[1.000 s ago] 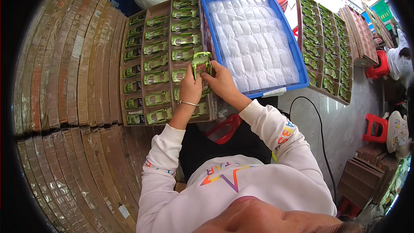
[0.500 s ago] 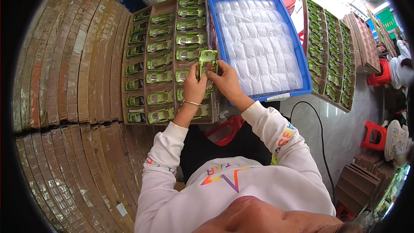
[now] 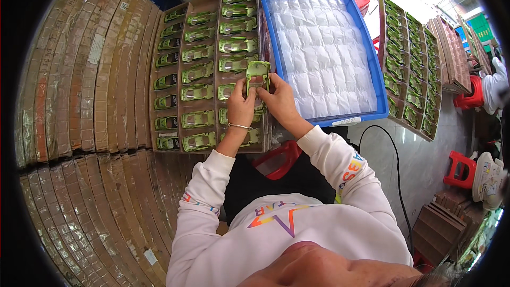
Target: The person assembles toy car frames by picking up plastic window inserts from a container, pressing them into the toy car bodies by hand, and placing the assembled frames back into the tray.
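Note:
A green toy car body shell point(image 3: 258, 68) is gripped between both of my hands, one on each side. My left hand point(image 3: 241, 104) closes on its left edge, and my right hand point(image 3: 280, 99) pinches its right edge with thumb and fingers. The shell is held above the right side of a brown divided cardboard tray point(image 3: 177, 17). Rows of similar green car shells point(image 3: 197, 71) lie in that tray; those in the left column have dark parts on them. Fingers cover part of the held shell's lower half.
Right of the tray stands a blue plastic bin point(image 3: 380, 93) full of white padded packets point(image 3: 326, 48). Farther right is another tray of green shells point(image 3: 406, 58). Stacked cardboard trays point(image 3: 79, 74) line the left side. A red stool point(image 3: 280, 160) is below the tray, and a black cable point(image 3: 397, 172) crosses the floor.
The view has shifted very slightly. Both hands keep the same hold on the green shell, with hardly any visible movement.

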Tool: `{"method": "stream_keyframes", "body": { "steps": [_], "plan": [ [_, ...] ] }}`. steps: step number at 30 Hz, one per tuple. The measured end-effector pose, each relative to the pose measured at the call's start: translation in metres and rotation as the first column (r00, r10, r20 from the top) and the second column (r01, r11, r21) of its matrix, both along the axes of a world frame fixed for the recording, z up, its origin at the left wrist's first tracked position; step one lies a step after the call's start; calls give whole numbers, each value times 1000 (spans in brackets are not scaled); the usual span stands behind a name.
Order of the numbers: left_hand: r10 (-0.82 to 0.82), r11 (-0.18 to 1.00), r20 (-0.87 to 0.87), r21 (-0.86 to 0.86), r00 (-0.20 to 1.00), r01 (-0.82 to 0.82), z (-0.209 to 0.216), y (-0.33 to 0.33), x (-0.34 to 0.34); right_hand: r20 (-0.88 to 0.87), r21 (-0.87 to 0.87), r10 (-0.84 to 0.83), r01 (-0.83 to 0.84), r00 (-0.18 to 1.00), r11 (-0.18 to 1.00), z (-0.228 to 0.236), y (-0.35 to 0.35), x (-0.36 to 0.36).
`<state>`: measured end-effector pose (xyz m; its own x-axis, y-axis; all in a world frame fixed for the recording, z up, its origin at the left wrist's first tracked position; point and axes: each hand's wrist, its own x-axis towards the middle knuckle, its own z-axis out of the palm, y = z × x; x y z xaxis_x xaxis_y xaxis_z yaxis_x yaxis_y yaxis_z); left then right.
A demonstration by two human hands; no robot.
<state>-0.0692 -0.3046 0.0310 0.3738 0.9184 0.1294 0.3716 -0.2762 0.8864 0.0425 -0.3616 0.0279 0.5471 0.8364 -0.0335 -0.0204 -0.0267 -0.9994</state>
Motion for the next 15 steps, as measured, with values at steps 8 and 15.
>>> {"method": "stream_keyframes", "body": {
  "steps": [8,15],
  "plan": [
    [35,997,-48,71,998,-32,5,0,5,106,-62,18,-11,994,998,-2,3,1],
    [14,999,-153,42,988,-8,-3,10,16,19,-3,-57,57,998,998,-7,8,8]
  ]
}}
